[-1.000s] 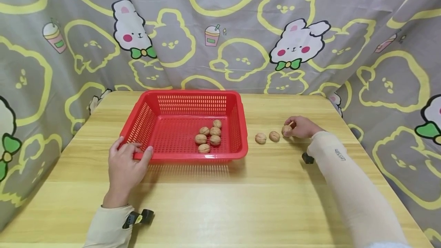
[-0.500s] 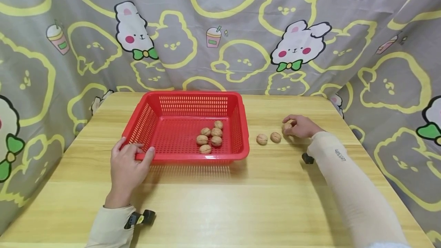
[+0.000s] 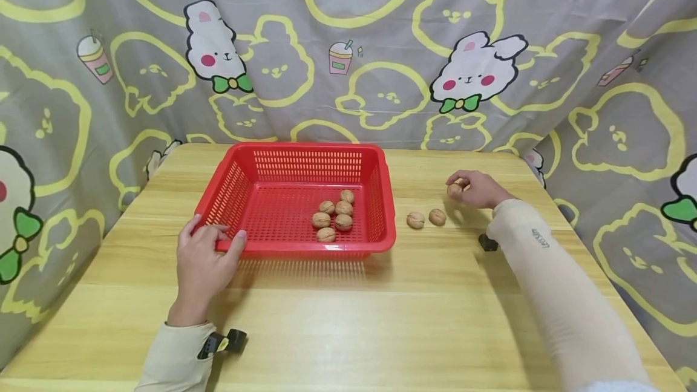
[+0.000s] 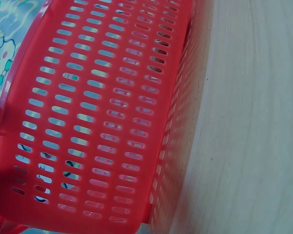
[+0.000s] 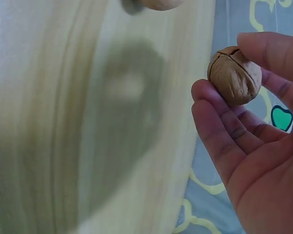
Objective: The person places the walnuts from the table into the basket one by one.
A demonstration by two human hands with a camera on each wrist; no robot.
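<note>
My left hand grips the near left corner of a red plastic basket, thumb over the rim. In the left wrist view the slotted side wall of the basket fills most of the picture, and only a sliver of the hand shows at the left edge. Over the table's right side, my right hand pinches a walnut between thumb and fingertips, above its shadow. Two more walnuts, one plain brown and one paler, lie between that hand and the basket. Several walnuts sit inside the basket, toward its right.
The wooden table runs up to a patterned grey curtain at the back and sides. A black wrist camera is strapped to the left sleeve, and another dark one hangs under the right sleeve.
My right hand has lifted the walnut off the table and moved slightly up and away from the two others. The left hand keeps its hold on the basket.
</note>
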